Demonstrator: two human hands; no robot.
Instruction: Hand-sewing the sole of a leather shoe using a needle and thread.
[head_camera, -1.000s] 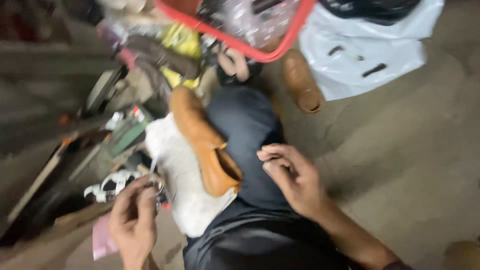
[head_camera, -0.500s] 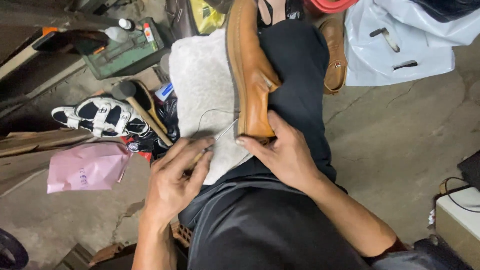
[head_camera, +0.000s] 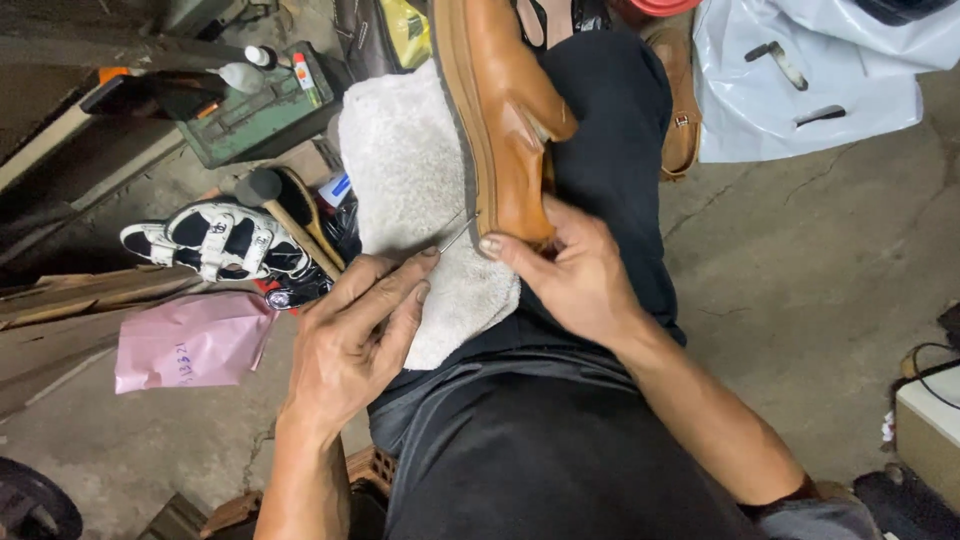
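Observation:
A tan leather shoe (head_camera: 500, 110) lies on its side along my lap, partly on a white fleecy cloth (head_camera: 410, 180) spread over my dark trousers. My right hand (head_camera: 570, 270) clasps the near end of the shoe, thumb pressed against the sole edge. My left hand (head_camera: 355, 335) pinches a thin metal needle (head_camera: 455, 235) whose tip points at the sole edge by my right thumb. A fine thread shows faintly near the needle.
On the concrete floor to the left lie a black-and-white sandal (head_camera: 215, 240), a hammer (head_camera: 285, 210), a pink paper bag (head_camera: 190, 340) and a green box (head_camera: 265, 110) with small bottles. A second tan shoe (head_camera: 682, 100) and a white plastic bag (head_camera: 810, 80) sit at the upper right.
The view swung from a blurred look at the floor clutter to a steady look at my lap. Both hands came together at the near end of the shoe, the needle now at the sole.

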